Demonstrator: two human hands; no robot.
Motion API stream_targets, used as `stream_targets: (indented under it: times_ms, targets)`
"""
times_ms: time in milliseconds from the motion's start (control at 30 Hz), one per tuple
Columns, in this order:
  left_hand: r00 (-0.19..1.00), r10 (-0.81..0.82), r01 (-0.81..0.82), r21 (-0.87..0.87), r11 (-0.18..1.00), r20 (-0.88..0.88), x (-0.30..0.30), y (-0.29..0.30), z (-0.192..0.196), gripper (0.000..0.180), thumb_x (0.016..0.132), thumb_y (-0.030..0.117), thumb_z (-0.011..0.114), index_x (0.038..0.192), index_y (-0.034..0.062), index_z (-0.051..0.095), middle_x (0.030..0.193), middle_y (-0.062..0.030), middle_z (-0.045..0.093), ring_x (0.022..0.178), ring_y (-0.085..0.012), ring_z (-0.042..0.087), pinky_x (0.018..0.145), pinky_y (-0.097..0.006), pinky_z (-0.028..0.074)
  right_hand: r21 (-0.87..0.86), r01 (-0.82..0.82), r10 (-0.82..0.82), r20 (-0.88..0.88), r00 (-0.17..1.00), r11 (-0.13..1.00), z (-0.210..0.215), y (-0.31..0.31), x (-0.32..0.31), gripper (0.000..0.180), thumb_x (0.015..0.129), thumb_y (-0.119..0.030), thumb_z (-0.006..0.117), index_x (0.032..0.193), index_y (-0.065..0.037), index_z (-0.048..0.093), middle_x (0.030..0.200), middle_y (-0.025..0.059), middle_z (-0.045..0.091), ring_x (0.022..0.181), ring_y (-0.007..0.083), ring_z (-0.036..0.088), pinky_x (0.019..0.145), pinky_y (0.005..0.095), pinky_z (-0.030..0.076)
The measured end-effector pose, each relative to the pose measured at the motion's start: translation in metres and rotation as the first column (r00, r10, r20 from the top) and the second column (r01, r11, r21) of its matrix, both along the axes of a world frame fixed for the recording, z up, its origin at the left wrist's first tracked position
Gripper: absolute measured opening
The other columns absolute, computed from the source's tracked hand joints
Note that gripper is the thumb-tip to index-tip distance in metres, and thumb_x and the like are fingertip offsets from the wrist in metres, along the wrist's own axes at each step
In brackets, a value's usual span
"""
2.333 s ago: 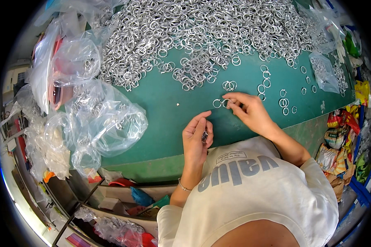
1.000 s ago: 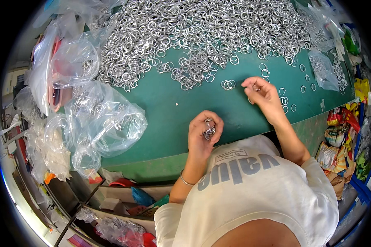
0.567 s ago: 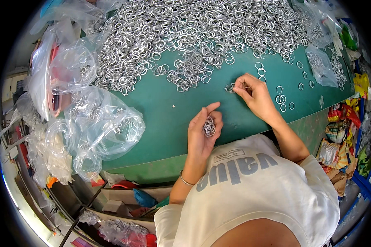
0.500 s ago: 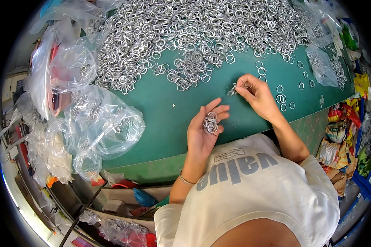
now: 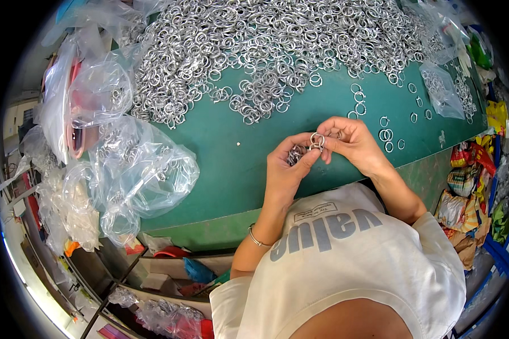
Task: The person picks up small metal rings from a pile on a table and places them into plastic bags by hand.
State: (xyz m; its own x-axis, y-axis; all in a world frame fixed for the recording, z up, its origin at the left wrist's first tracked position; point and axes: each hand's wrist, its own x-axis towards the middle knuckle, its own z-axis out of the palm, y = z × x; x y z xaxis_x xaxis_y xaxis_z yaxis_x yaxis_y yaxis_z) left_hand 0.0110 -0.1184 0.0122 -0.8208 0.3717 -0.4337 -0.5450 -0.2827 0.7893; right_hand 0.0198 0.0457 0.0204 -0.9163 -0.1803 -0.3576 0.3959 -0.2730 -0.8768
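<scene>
My left hand point(image 5: 288, 164) is closed around several small silver metal rings point(image 5: 294, 154), cupped in its palm. Right beside it, my right hand point(image 5: 350, 143) pinches silver rings point(image 5: 317, 140) between thumb and fingers, and the two hands meet at these rings. Whether the left fingertips also grip them I cannot tell. Both hands hover over the near part of the green table point(image 5: 220, 169). Beyond them spreads a large heap of the same rings point(image 5: 266, 45).
Loose rings point(image 5: 385, 135) lie on the table right of my hands. Clear plastic bags point(image 5: 152, 169) with rings inside cover the left side. Another bag of rings point(image 5: 440, 90) sits at the right edge. Colourful packaging point(image 5: 464, 209) is stacked beyond that edge, and shelves point(image 5: 175, 268) stand below.
My right hand has come down and left to meet my left hand. The left fingers, spread before, have curled round the rings in the palm.
</scene>
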Motion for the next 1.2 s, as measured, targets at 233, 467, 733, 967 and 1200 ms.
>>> stream_targets:
  times_ms: [233,467,733,967,1200]
  targets:
    - [0.989,0.05,-0.052,0.009,0.999,0.136,-0.001,-0.003,-0.001,0.018,0.082,0.007,0.064,0.096,-0.0031,0.062,0.073,-0.0022,0.059,0.056,-0.0033,0.044,0.044,-0.017,0.033,-0.037,0.003,-0.001,0.044,0.999,0.999,0.002,0.004,0.002,0.01,0.087,-0.007,0.056,0.09,0.002,0.055,0.075,0.0081,0.06,0.064,0.0147,0.061,0.054,0.0259,0.05]
    - [0.988,0.104,-0.114,0.082,0.99,0.116,0.002,-0.004,0.009,0.019,0.084,0.007,0.06,0.099,-0.0049,0.06,0.082,-0.0062,0.061,0.064,-0.0058,0.047,0.048,-0.019,0.032,-0.241,0.077,-0.027,0.203,0.979,0.967,0.01,0.004,0.005,0.016,0.089,-0.014,0.054,0.088,0.003,0.055,0.08,0.0106,0.061,0.062,0.0174,0.062,0.052,0.0262,0.05]
    - [0.993,0.114,-0.115,0.062,0.991,0.029,0.005,-0.007,0.015,0.022,0.081,0.001,0.061,0.103,-0.0043,0.06,0.083,-0.0061,0.061,0.058,-0.0054,0.046,0.047,-0.018,0.033,-0.013,0.115,-0.114,0.051,0.992,0.993,0.014,-0.009,0.01,0.014,0.089,-0.011,0.052,0.089,0.002,0.054,0.077,0.011,0.061,0.056,0.0174,0.061,0.048,0.0248,0.049]
    - [0.993,0.097,-0.097,-0.004,0.995,-0.071,0.008,-0.012,0.019,0.025,0.078,-0.005,0.062,0.103,-0.0019,0.062,0.084,-0.0025,0.059,0.069,-0.0051,0.049,0.059,-0.017,0.04,-0.197,0.166,-0.137,0.153,0.979,0.966,0.02,-0.013,0.01,0.012,0.089,-0.007,0.051,0.095,0.003,0.052,0.077,0.012,0.061,0.058,0.0172,0.062,0.049,0.0256,0.05]
    - [0.988,0.06,-0.073,-0.088,0.993,-0.144,0.01,-0.013,0.021,0.02,0.079,0.0,0.063,0.099,-0.0001,0.064,0.08,-0.0009,0.057,0.065,-0.0036,0.046,0.055,-0.016,0.037,-0.094,0.12,-0.11,0.097,0.989,0.988,0.026,-0.017,0.012,0.017,0.089,-0.006,0.05,0.102,0.004,0.054,0.081,0.011,0.061,0.062,0.0164,0.062,0.051,0.0251,0.051]
